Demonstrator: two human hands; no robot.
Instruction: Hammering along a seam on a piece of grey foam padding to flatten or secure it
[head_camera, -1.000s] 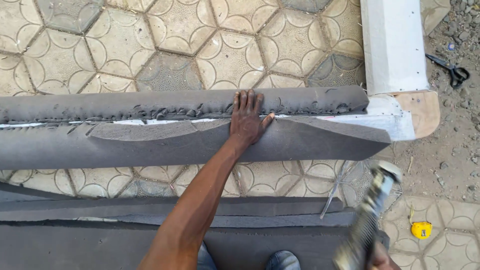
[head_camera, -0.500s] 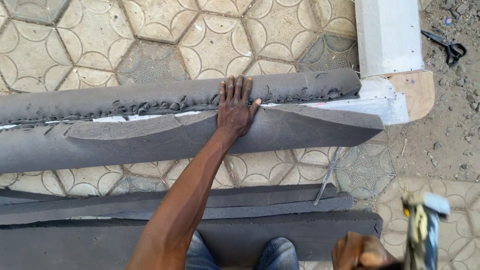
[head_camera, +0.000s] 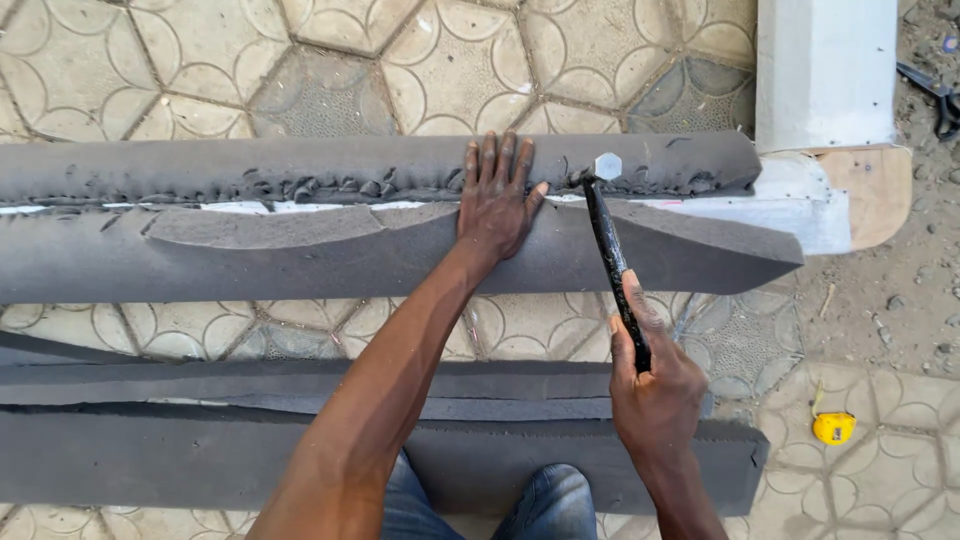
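Note:
My left hand (head_camera: 497, 195) lies flat, fingers spread, on a long grey foam-covered piece (head_camera: 300, 225) lying across the paving. The foam is gathered along a seam over a white strip. My right hand (head_camera: 652, 385) grips the black handle of a hammer (head_camera: 610, 240). Its metal head (head_camera: 605, 167) sits at the seam just right of my left fingers.
A white upholstered panel with a wooden end (head_camera: 830, 100) joins the piece at the right. Grey foam strips (head_camera: 200, 440) lie over my knees. A yellow tape measure (head_camera: 832, 428) rests on the paving at right, and black scissors (head_camera: 935, 95) lie on the dirt.
My right hand has swung the hammer up from the lower right corner, and its head is now at the foam seam. My left hand has stayed pressed on the foam.

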